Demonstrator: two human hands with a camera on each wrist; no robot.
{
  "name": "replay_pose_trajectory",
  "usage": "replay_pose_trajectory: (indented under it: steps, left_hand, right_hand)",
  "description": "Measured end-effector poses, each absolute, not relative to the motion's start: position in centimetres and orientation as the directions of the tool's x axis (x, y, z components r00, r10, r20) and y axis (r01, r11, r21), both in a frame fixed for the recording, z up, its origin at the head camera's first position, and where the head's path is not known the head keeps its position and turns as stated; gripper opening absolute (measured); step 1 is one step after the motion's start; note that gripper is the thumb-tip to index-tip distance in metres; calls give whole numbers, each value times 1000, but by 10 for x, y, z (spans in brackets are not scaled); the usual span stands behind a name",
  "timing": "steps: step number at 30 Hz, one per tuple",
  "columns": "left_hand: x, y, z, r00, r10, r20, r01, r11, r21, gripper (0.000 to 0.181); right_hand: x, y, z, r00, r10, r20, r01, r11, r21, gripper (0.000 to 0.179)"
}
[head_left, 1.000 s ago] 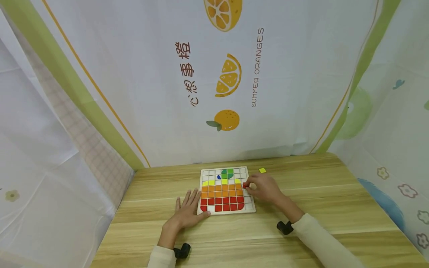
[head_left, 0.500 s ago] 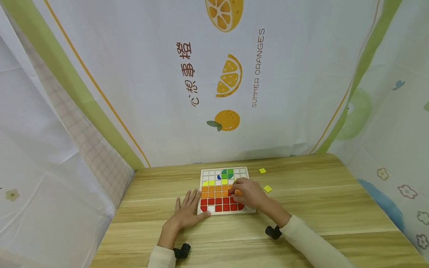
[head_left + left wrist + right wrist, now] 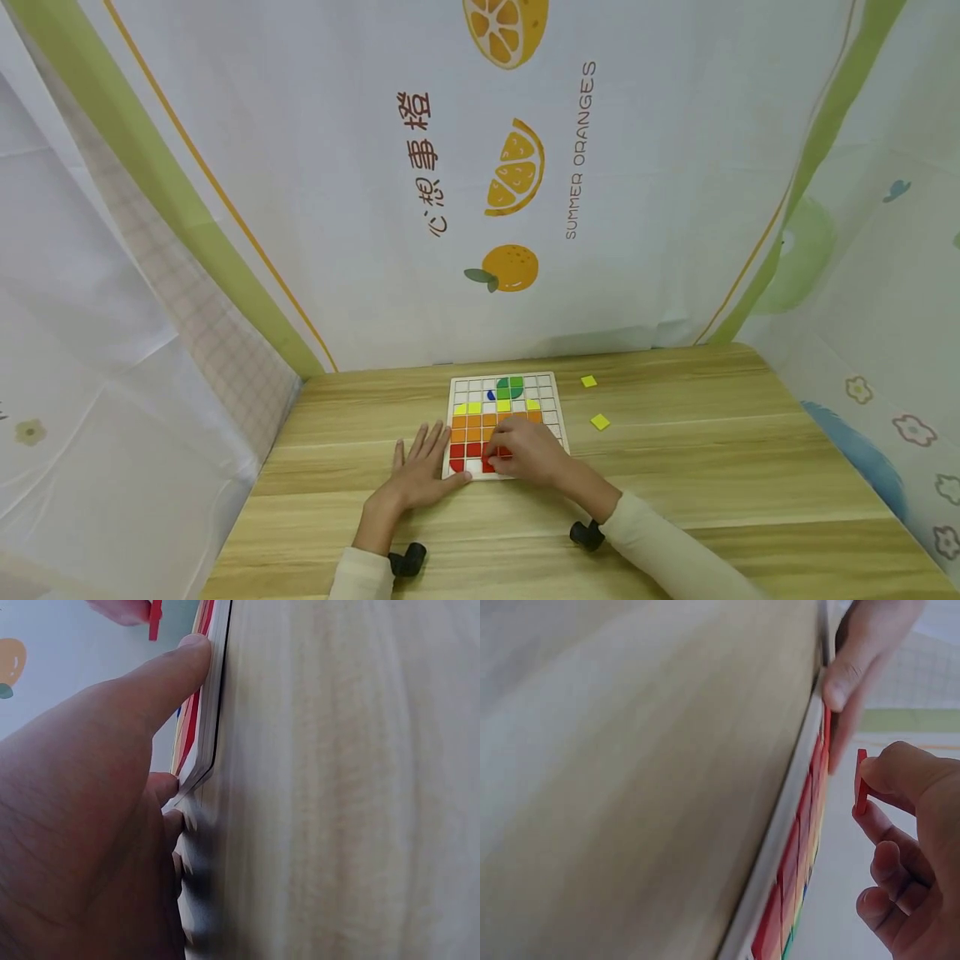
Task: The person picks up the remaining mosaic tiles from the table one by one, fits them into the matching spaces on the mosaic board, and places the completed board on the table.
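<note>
A square grid board lies on the table, with rows of red, orange and yellow tiles plus some green and blue pieces in it. My left hand rests at its left side, fingers spread straight and the thumb on the front-left corner. Between thumb and forefinger, my right hand pinches a thin red tile, held over the front rows. The right wrist view shows that tile on edge, apart from the board. A bare white cell shows in the front row; my right hand hides part of the red rows.
Two loose yellow tiles lie on the wooden table, right of the board. Behind it hangs a white curtain printed with oranges.
My right hand has carried the red tile left and nearer, from the board's right edge to over its front rows. A second yellow tile is uncovered. My left hand stays put.
</note>
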State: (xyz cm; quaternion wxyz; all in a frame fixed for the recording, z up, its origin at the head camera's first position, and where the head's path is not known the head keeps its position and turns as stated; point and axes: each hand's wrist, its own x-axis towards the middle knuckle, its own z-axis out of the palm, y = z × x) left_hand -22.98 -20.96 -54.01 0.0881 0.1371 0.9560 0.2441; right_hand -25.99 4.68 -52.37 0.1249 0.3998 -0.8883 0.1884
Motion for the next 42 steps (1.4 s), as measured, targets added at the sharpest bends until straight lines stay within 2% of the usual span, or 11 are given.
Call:
replay_pose_trajectory:
  steps: [4, 11, 15, 20, 24, 42]
  left_hand:
    - [-230, -207, -535, -945, 298, -133, 205, 859, 468, 100]
    - [-236, -211, -550, -948, 298, -107, 212, 848, 486, 105]
    - [-231, -209, -538, -942, 311, -125, 216, 849, 482, 103]
    - [-228, -208, -528, -940, 311, -138, 216, 859, 464, 101]
    - [-229, -209, -533, -942, 314, -116, 219, 840, 497, 102]
    - [-228, -205, -529, -941, 298, -160, 201, 873, 444, 95]
  right_hand:
    - [-255, 37, -525, -647, -676, 351, -760, 610, -226, 3]
    - [-254, 29, -532, -626, -702, 339, -776, 604, -183, 4]
    - [-254, 27, -535, -604, -728, 324, -794, 583, -172, 5]
    - [-252, 25, -535, -623, -737, 262, -782, 587, -208, 12]
    - [-250, 24, -533, -634, -738, 232, -773, 595, -218, 14]
    - [-250, 31, -532, -632, -745, 212, -773, 587, -241, 11]
